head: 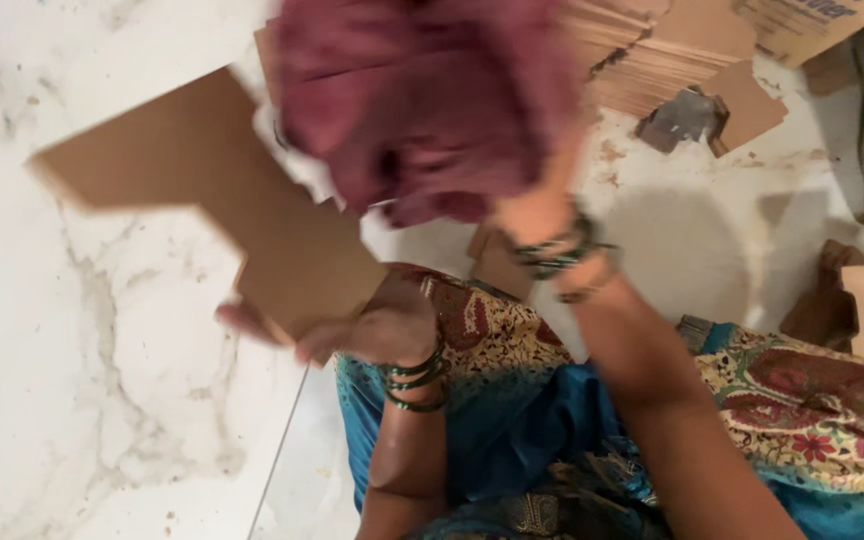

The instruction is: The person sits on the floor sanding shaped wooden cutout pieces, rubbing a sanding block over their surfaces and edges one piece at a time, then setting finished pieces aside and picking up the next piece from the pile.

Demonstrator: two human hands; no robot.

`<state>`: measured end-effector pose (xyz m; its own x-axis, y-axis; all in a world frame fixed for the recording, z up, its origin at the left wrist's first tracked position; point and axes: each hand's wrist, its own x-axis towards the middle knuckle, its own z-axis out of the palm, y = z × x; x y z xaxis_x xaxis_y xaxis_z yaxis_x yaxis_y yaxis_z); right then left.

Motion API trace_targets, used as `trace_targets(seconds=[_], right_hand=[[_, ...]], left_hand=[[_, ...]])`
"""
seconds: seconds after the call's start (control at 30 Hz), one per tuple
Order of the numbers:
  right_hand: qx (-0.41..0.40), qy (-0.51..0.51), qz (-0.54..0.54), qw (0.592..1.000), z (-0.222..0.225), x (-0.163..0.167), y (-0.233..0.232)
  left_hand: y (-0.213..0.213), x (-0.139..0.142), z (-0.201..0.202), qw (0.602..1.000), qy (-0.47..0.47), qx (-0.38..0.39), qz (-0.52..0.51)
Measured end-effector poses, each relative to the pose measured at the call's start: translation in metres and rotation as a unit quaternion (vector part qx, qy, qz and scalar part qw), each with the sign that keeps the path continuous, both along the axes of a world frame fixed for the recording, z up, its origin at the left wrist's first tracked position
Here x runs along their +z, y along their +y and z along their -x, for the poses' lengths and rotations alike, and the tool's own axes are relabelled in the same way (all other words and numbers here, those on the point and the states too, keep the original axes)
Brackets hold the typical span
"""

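Head view showed the left hand gripping the lower end of a flat cardboard cutout, its long axis slanting up-left over the marble floor. Right hand, nearer the maroon cloth, clutched it just right of the cardboard.

Informal floor-level packing workspace, likely a home or small workshop: white marble-pattern floor, stack of flat brown cardboard blanks, loose cardboard cut-outs scattered, person seated on floor.
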<state>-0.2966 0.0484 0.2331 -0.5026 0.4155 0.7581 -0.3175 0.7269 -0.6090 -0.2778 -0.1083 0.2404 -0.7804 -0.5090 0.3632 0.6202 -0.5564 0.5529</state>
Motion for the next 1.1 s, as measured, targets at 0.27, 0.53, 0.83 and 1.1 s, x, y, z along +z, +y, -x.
trace_targets(seconds=[0.27, 0.53, 0.83, 1.1], right_hand=[[0.437, -0.111, 0.622, 0.640, 0.084, -0.098, -0.105], [0.153, -0.342, 0.177, 0.910, -0.076, -0.196, 0.048], [0.002, -0.433, 0.182, 0.883, -0.205, -0.111, 0.177], [-0.065, -0.433, -0.284, 0.853, -0.210, -0.066, 0.107]], left_hand=[[-0.028, -0.127, 0.010, 0.966, -0.003, 0.062, 0.250], [0.048, -0.113, -0.020, 0.846, -0.094, -0.420, 0.315], [0.105, -0.094, -0.046, 0.759, -0.057, -0.573, 0.302], [0.108, -0.154, -0.058, 0.665, -0.170, -0.685, 0.244]])
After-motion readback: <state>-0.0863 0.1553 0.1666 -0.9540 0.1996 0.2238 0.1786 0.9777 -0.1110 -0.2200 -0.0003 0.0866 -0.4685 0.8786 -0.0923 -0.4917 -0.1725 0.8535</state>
